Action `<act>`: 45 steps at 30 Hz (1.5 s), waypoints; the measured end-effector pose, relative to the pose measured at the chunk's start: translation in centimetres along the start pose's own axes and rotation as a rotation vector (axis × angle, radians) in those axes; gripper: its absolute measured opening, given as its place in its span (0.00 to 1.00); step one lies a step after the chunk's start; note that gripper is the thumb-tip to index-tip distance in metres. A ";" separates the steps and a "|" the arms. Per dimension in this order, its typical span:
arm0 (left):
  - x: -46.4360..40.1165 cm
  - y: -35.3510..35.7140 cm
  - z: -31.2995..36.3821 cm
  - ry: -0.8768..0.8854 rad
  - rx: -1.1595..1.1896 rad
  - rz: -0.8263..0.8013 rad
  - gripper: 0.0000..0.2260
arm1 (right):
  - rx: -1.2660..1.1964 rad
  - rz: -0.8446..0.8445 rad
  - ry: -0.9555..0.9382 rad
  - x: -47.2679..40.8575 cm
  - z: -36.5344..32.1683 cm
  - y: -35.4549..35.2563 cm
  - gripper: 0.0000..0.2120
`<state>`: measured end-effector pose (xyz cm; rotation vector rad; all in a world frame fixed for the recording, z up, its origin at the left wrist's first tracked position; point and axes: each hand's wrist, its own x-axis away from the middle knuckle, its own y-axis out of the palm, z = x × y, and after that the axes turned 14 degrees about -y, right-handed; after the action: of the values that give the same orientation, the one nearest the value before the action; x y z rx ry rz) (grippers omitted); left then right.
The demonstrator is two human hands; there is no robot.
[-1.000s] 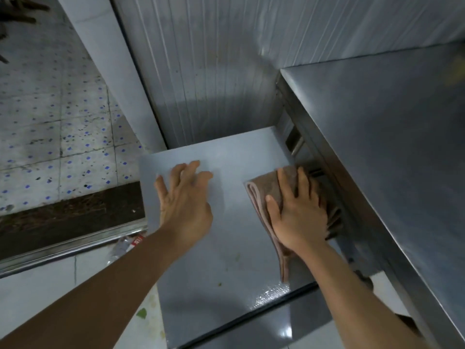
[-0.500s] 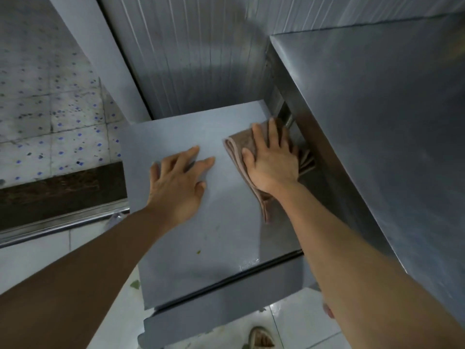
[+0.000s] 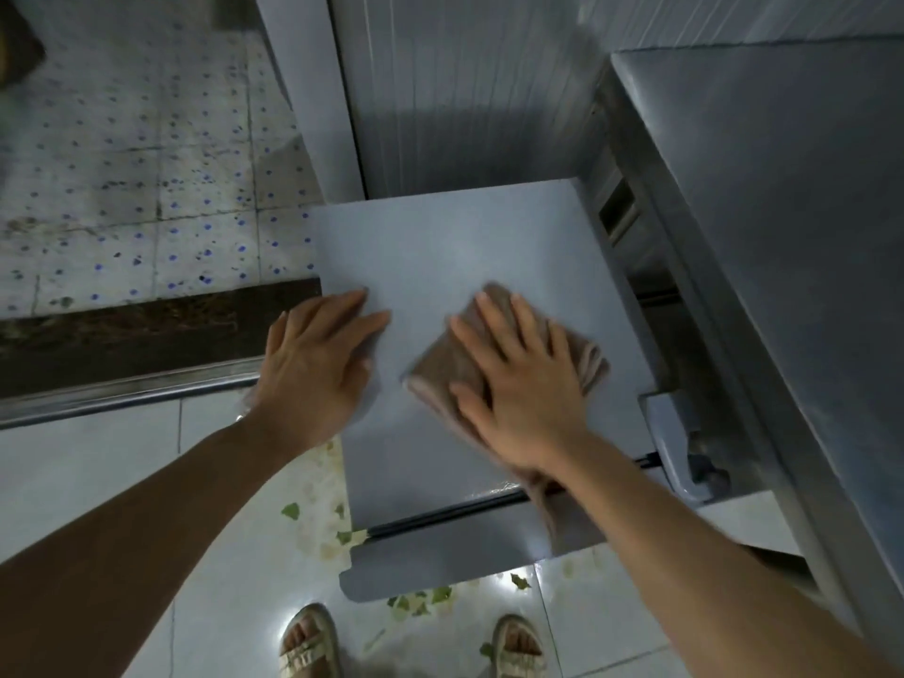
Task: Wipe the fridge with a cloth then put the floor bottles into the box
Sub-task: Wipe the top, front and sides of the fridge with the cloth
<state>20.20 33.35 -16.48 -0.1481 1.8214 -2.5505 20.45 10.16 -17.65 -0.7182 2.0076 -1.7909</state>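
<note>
I look straight down on the grey top of a small fridge (image 3: pixel 455 247). My right hand (image 3: pixel 518 389) lies flat with straight fingers on a folded brown cloth (image 3: pixel 440 364) and presses it onto the fridge top near the front right. One end of the cloth hangs over the front edge under my wrist. My left hand (image 3: pixel 313 359) rests flat on the fridge's left edge, fingers spread. No bottle shows clearly; something clear and blurred peeks out by my left wrist.
A tall steel counter (image 3: pixel 782 237) stands tight against the fridge's right side. A corrugated grey wall (image 3: pixel 464 90) runs behind. A metal door sill (image 3: pixel 122 389) crosses the floor at left. Leaf scraps (image 3: pixel 337 530) litter the white tiles near my sandalled feet (image 3: pixel 308 643).
My right hand has dragged the cloth from the back right corner toward the front of the fridge top. My left hand slid to the left edge. My view tilted down to my feet.
</note>
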 end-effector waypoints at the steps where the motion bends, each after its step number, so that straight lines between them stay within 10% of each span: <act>1: -0.3 0.1 -0.1 -0.006 0.010 -0.017 0.23 | 0.001 0.004 0.028 -2.0 0.8 -0.2 0.31; 15: 0.1 -1.3 -2.3 -0.193 0.671 -0.156 0.23 | -0.006 0.011 0.064 2.5 -9.7 1.5 0.30; 24: 2.6 -3.1 -6.2 -0.225 0.494 -0.106 0.22 | -0.025 -0.013 0.152 -12.8 -8.0 0.6 0.30; 35: 5.0 -4.7 -6.7 -0.106 0.396 -0.202 0.20 | -0.007 -0.020 0.134 3.9 -17.9 2.9 0.35; 45: 6.1 -2.9 -3.3 -0.028 0.360 -0.160 0.24 | -0.018 -0.018 0.200 -4.5 -9.4 0.7 0.30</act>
<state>14.01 37.08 -14.31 -0.3342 1.3600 -2.9153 18.61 20.47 -17.38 -0.5846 2.1520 -1.9246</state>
